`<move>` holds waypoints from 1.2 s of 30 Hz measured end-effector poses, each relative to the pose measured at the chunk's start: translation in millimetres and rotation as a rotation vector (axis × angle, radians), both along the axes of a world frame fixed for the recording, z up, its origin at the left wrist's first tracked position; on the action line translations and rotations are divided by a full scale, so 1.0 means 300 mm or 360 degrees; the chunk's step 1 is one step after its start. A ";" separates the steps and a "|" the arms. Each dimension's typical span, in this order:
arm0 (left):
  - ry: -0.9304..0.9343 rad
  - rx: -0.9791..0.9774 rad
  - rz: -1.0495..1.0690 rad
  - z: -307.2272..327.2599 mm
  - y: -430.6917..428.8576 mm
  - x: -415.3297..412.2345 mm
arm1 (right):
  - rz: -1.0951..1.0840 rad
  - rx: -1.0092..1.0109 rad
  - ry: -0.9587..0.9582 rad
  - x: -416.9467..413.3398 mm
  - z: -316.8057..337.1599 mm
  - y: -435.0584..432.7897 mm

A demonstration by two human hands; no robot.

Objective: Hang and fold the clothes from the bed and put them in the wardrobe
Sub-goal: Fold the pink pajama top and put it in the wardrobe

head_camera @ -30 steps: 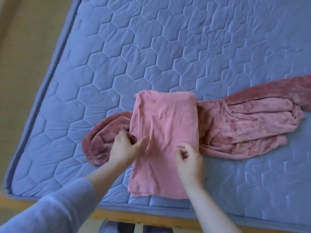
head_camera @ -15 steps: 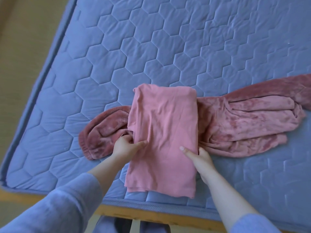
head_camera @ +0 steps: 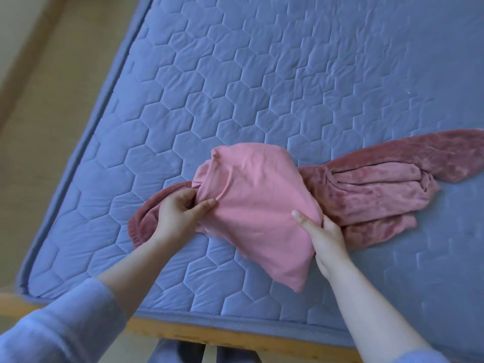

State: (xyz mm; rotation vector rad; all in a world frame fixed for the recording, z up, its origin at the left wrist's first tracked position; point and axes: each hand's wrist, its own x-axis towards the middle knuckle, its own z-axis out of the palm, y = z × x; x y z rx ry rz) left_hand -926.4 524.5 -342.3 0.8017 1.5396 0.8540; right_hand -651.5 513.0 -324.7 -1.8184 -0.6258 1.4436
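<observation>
A folded light pink garment (head_camera: 256, 205) is lifted off the blue quilted mattress (head_camera: 288, 74), bunched and sagging toward its near corner. My left hand (head_camera: 180, 216) pinches its left edge between thumb and fingers. My right hand (head_camera: 324, 231) grips its right edge, thumb on top and fingers underneath. Beneath it a darker pink velvety garment (head_camera: 372, 195) lies spread across the mattress, one cuffed end (head_camera: 141, 224) showing left of my left hand.
The wooden bed frame (head_camera: 235, 336) runs along the near edge of the mattress. Tan floor (head_camera: 39, 100) lies to the left of the bed. My legs show below the frame.
Both hands closed on the sides of the light pink garment and raised it from lying flat; it now bunches and hangs between them.
</observation>
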 end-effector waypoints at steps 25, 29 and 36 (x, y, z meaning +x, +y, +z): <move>0.0164 -0.0051 -0.0228 0.379 -0.472 0.072 | 0.0142 -0.0377 -0.0233 0.131 0.336 -0.433; 0.0360 -0.0250 -0.0235 0.209 -0.390 0.101 | 0.0127 -0.0525 -0.0239 0.118 0.180 -0.349; 0.0487 -0.0196 -0.0208 0.010 -0.133 0.114 | -0.0032 -0.0418 -0.0290 0.097 -0.041 -0.096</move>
